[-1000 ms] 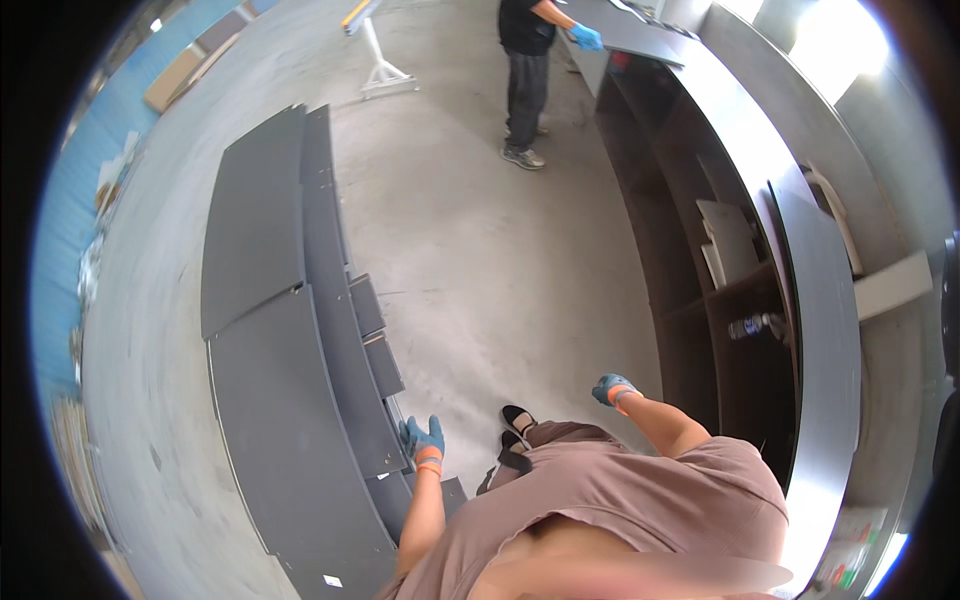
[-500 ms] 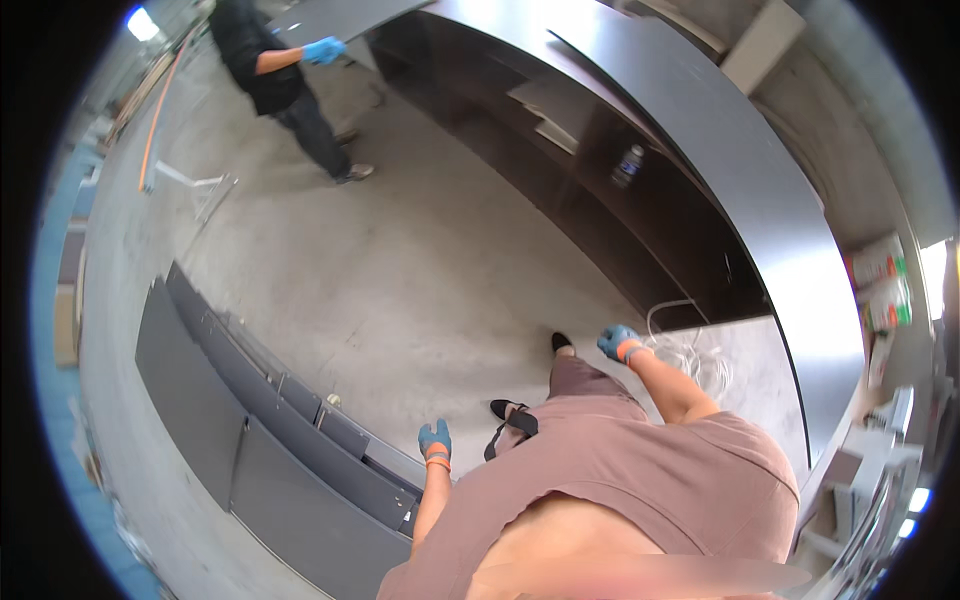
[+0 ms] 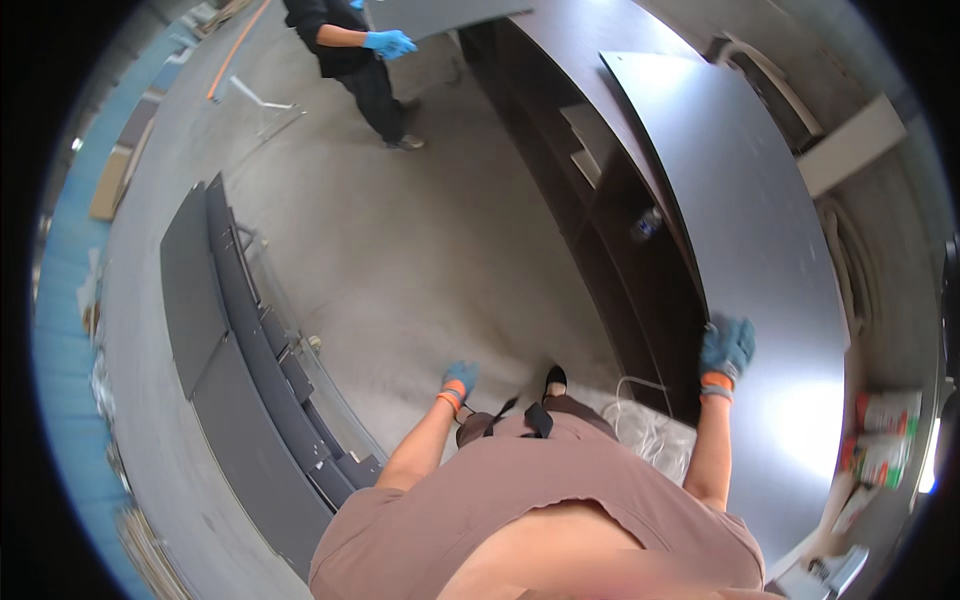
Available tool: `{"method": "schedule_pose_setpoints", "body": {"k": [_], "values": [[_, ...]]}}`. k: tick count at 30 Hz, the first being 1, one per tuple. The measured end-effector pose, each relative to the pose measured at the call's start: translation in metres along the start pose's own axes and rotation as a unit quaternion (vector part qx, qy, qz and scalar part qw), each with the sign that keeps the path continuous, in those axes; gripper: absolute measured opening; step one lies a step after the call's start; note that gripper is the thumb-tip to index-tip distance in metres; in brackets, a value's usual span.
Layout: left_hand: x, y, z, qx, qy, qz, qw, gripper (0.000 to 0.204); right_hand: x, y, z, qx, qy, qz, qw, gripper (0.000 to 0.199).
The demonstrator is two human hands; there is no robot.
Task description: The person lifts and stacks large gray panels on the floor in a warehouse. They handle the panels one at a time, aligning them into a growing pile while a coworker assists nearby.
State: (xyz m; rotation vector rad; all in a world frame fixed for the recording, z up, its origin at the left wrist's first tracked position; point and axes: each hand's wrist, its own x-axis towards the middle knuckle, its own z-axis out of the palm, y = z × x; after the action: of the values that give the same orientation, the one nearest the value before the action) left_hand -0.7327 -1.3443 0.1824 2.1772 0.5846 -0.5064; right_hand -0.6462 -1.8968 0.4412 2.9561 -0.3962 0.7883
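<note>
My right hand (image 3: 727,347), in a blue-grey glove with an orange cuff, rests on the near left edge of a large dark grey panel (image 3: 745,190). Its fingers lie outstretched over the panel's top, and the thumb is at the edge. The panel lies on top of a long dark cabinet-like bench with open shelf spaces (image 3: 620,250). My left hand (image 3: 461,376), gloved the same way, hangs over the floor in front of my body. It holds nothing, and its fingers are slightly blurred and loosely extended.
Grey panels (image 3: 250,440) stand in a leaning row on the left. A co-worker (image 3: 365,75) in dark clothes and blue gloves stands at far left by another panel (image 3: 440,15). White cable (image 3: 650,435) lies by the bench's near end. A plastic bottle (image 3: 647,223) sits in the shelf.
My right hand has moved from beside my body, out over the floor, to the right and onto the panel. The view has turned right, and my left hand has come nearer my body's middle.
</note>
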Motion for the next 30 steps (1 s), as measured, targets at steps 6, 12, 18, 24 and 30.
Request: {"method": "schedule_pose_setpoints", "body": {"k": [6, 12, 18, 24, 30], "values": [[-0.066, 0.103, 0.062, -0.045, -0.060, 0.048, 0.996, 0.045, 0.018, 0.072, 0.009, 0.013, -0.151, 0.159, 0.975, 0.069], [-0.110, 0.050, 0.055, 0.067, -0.115, -0.051, 0.990, 0.050, 0.022, 0.062, 0.012, 0.029, -0.151, 0.165, 0.974, 0.066], [-0.117, -0.076, 0.057, -0.246, 0.021, -0.215, 0.945, 0.026, 0.019, 0.061, 0.005, 0.034, -0.143, 0.158, 0.976, 0.065], [-0.192, -0.087, 0.096, -0.407, 0.052, -0.370, 0.833, 0.024, 0.018, 0.063, 0.006, 0.001, -0.125, 0.142, 0.982, 0.067], [-0.251, -0.148, 0.165, -0.165, 0.003, -0.245, 0.955, 0.042, 0.014, 0.084, 0.024, 0.012, -0.117, 0.113, 0.987, 0.068]]}}
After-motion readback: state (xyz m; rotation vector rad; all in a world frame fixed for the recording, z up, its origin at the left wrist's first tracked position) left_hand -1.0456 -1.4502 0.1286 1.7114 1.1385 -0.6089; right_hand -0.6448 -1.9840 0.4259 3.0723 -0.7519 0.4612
